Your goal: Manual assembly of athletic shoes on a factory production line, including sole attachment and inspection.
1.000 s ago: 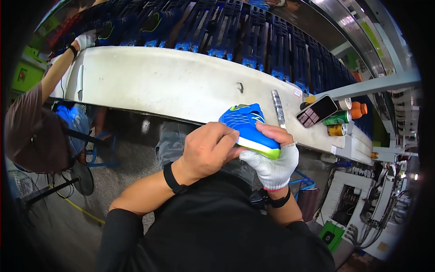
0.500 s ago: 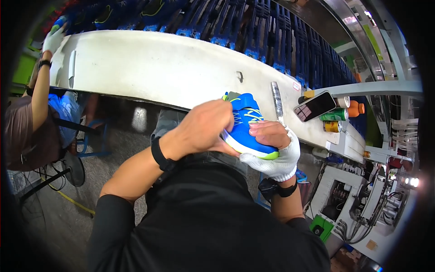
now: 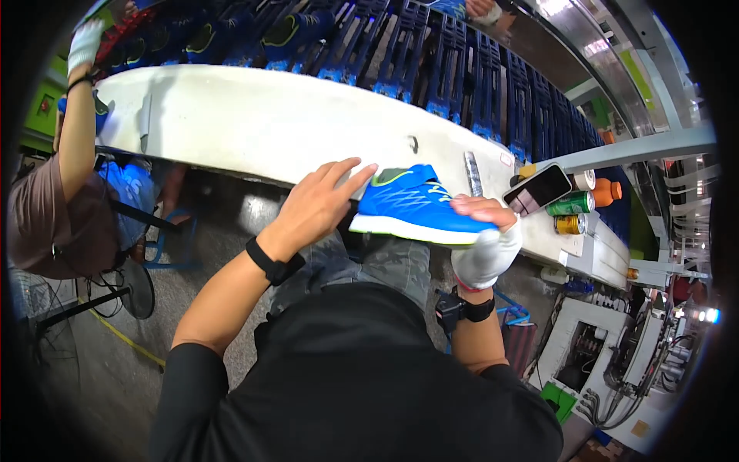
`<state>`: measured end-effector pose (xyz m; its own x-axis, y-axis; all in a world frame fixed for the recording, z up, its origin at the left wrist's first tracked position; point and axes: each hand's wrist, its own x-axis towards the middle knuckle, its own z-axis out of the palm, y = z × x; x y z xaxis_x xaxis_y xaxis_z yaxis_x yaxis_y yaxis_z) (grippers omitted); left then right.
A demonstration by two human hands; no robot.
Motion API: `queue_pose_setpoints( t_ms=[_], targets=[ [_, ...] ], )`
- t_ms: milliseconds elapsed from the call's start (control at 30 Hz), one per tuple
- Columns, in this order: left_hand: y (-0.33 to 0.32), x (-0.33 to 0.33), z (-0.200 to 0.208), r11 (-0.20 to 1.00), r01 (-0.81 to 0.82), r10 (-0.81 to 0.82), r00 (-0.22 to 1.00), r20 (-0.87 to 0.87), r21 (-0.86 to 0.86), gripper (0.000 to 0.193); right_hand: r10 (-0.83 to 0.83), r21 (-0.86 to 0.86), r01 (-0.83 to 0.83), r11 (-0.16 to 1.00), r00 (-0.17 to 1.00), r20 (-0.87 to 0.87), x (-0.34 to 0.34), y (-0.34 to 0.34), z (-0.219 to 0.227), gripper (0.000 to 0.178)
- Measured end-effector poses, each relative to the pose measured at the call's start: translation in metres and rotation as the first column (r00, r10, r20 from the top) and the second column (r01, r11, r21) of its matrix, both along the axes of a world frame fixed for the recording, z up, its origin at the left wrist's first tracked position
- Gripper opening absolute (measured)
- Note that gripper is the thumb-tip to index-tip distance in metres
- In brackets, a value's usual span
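Observation:
A blue sneaker with a white sole and yellow-green trim hangs at the near edge of the white bench, its side toward me. My right hand, in a white glove with bare fingertips, grips it by the toe; the thumb is hidden. At the heel end, my bare left hand has its fingers stretched out and apart. Its fingertips are close to the shoe's collar, and I cannot tell whether they touch it.
Along the far side of the white bench runs a rack conveyor with blue slats, carrying several dark blue shoes. A phone, cans and an orange bottle stand right. At left, a co-worker's gloved hand reaches up.
The sneaker has turned from toe-down to lying sideways, toe to the right. My left hand has let go and opened. The co-worker's hand has risen, and another hand shows beyond the conveyor.

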<state>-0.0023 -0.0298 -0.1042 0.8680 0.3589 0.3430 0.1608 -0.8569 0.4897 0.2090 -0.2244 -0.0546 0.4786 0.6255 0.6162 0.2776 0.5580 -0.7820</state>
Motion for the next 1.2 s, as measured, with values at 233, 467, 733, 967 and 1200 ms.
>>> queue_pose_setpoints(
  t_ms=[233,467,733,967,1200],
  targets=[
    [0.037,-0.022,0.093,0.971,0.219,-0.238,0.879,0.414,0.095,0.071,-0.112,-0.498,0.24,0.833,0.955,0.273,0.02,0.041,-0.006,0.045],
    [0.052,0.011,0.116,0.965,0.206,-0.21,0.978,-0.005,-0.16,0.074,0.362,-0.381,-0.309,0.871,0.929,0.073,-0.003,0.096,0.028,0.131],
    [0.074,0.02,0.109,0.945,0.044,-0.074,0.994,-0.08,-0.323,0.085,0.215,0.194,-0.158,0.968,0.922,-0.321,-0.013,0.142,-0.02,0.046],
    [0.087,0.039,0.112,0.957,-0.017,-0.042,0.979,-0.198,-0.29,0.089,0.217,0.052,-0.214,0.976,0.897,-0.385,0.005,0.154,-0.019,0.06],
    [0.065,0.069,0.141,0.987,0.055,-0.088,0.97,-0.226,-0.149,0.07,0.132,-0.149,-0.164,0.975,0.97,-0.203,0.017,0.134,-0.001,0.068]
  ],
)
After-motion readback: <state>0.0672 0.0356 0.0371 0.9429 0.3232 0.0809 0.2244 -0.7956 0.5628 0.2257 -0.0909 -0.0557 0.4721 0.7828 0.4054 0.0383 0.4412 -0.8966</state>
